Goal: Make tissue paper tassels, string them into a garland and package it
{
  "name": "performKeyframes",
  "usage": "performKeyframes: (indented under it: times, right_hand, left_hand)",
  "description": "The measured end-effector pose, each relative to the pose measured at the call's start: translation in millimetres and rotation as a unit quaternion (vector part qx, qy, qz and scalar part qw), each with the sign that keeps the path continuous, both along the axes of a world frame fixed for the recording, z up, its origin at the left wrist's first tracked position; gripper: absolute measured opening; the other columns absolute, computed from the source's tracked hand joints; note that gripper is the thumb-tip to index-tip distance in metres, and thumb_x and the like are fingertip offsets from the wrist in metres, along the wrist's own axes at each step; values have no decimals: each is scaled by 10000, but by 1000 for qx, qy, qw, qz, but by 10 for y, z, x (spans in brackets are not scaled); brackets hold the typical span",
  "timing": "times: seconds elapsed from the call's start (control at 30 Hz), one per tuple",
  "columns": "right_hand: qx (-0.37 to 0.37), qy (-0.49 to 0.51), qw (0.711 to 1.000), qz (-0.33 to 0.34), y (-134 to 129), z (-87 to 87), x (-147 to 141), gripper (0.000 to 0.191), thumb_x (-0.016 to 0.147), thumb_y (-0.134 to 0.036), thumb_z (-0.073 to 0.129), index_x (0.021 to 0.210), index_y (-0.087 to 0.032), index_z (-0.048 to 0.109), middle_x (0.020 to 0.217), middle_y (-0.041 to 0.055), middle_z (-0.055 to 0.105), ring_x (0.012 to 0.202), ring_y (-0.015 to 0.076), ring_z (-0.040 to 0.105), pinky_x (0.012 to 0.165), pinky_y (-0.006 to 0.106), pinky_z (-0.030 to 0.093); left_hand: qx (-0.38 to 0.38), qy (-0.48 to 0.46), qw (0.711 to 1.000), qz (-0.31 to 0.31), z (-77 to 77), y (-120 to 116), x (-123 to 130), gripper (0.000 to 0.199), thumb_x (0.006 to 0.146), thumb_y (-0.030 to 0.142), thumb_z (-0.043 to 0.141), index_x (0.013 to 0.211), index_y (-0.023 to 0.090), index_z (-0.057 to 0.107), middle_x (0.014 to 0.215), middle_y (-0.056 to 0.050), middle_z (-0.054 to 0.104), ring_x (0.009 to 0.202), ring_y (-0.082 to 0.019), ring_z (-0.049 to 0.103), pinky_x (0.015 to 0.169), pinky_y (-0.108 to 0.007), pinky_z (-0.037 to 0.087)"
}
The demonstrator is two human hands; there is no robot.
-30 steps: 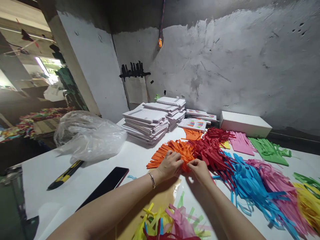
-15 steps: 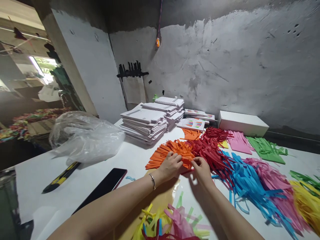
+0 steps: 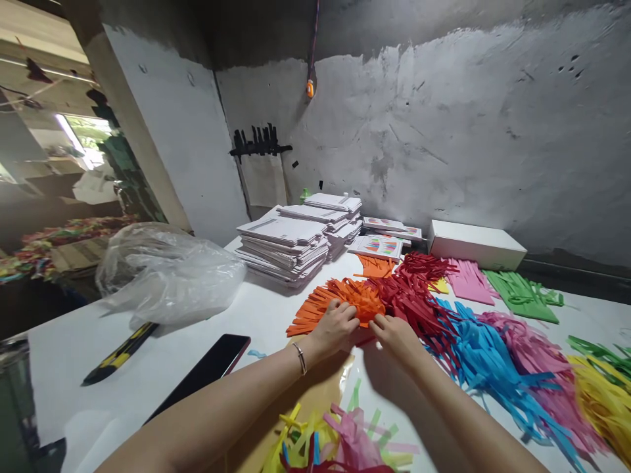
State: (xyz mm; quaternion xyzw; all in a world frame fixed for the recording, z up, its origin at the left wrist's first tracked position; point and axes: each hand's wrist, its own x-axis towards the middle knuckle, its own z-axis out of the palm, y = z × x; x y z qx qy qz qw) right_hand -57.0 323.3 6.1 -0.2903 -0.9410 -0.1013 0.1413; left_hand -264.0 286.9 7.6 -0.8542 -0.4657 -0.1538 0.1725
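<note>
Both hands work at the near edge of a pile of orange fringed paper point(image 3: 315, 303). My left hand point(image 3: 336, 326), with a metal bracelet on the wrist, rests closed on the strips, its fingers curled onto them. Just right of it, my right hand point(image 3: 394, 334) pinches at the edge of the same orange fringe; its fingertips are partly hidden. Dark red fringe point(image 3: 419, 302) lies against the orange, beyond my right hand. Below my wrists is a heap of mixed yellow, pink and red strips point(image 3: 340, 440) by a tan sheet point(image 3: 296, 394).
Blue fringe point(image 3: 486, 341), pink fringe point(image 3: 537, 368) and yellow fringe point(image 3: 601, 394) spread to the right. A black phone point(image 3: 211, 361), a yellow-black cutter knife point(image 3: 121, 353) and a clear plastic bag point(image 3: 172, 276) lie left. Flat white cartons point(image 3: 283, 246) and a white box point(image 3: 476, 244) stand behind.
My right hand has shifted slightly left, its fingers turned down closer to my left hand at the orange fringe. My left hand stays nearly in place.
</note>
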Motion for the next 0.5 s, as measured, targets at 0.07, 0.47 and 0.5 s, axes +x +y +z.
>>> performKeyframes:
  times: [0.07,0.47,0.5]
  right_hand:
    - [37,-11,999,-20,-6,42,18,143,957,-278,635,956,-136,648,940,23,666,824,148,652,748,326,559]
    - [143,14,984,-107,-5,54,-19,156,968,-291,624,982,-137,645,892,5,662,754,130,651,713,312,566]
    - [141,10,984,-111,-11,52,-16,157,968,-291,624,982,-137,645,894,6,663,756,131,652,716,314,567]
  left_hand:
    - [-7,-12,1000,4,33,-7,31,248,981,296,547,796,181,666,883,-60,620,847,-213,521,838,-390,295]
    - [-79,-70,994,-22,311,213,153,263,984,329,557,819,192,710,849,-23,647,757,-174,558,727,-317,344]
    - [-82,-74,994,-19,325,215,134,278,994,318,541,817,192,715,851,-22,648,756,-170,560,725,-314,350]
